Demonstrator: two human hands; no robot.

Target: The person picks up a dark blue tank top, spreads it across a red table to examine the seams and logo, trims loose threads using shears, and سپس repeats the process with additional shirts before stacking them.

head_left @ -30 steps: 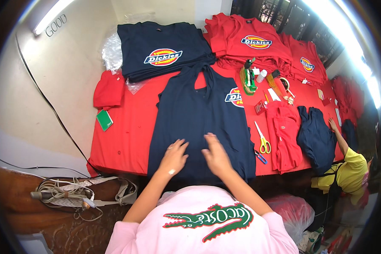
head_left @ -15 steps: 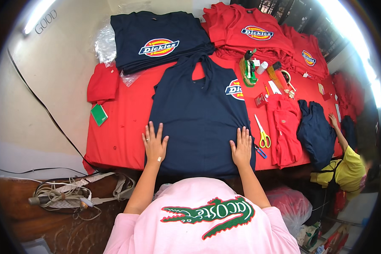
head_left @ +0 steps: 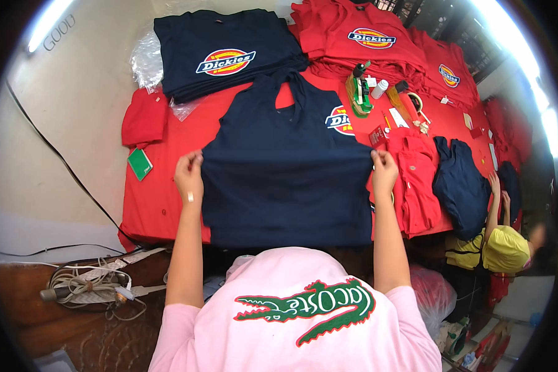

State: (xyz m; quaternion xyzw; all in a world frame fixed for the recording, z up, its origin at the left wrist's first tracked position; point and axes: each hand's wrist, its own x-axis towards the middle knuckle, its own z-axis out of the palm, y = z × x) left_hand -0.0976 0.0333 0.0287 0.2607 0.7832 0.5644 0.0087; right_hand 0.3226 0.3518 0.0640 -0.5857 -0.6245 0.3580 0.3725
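A navy blue shirt (head_left: 285, 186) with a coloured oval logo lies in front of me on the red-covered table (head_left: 146, 211), its neck end pointing away. My left hand (head_left: 190, 177) pinches its left edge about halfway down. Level with it, my right hand (head_left: 384, 172) pinches the right edge. The cloth stretches taut between them, with a crease running across from hand to hand. Below that line the lower part hangs flat to the table's front edge.
Behind the shirt stand a navy shirt stack (head_left: 229, 37) and a red shirt stack (head_left: 366, 43). A green tape dispenser (head_left: 361, 93), a folded red garment (head_left: 415, 177) and a bundled navy garment (head_left: 460, 180) are on the right. A person in yellow (head_left: 505, 248) works beyond. Coiled cables (head_left: 87, 285) lie lower left.
Both hands, earlier lying flat on the shirt's lower part, have moved outward and farther away and now pinch its side edges. The shirt is pulled wider and its lower half smoothed.
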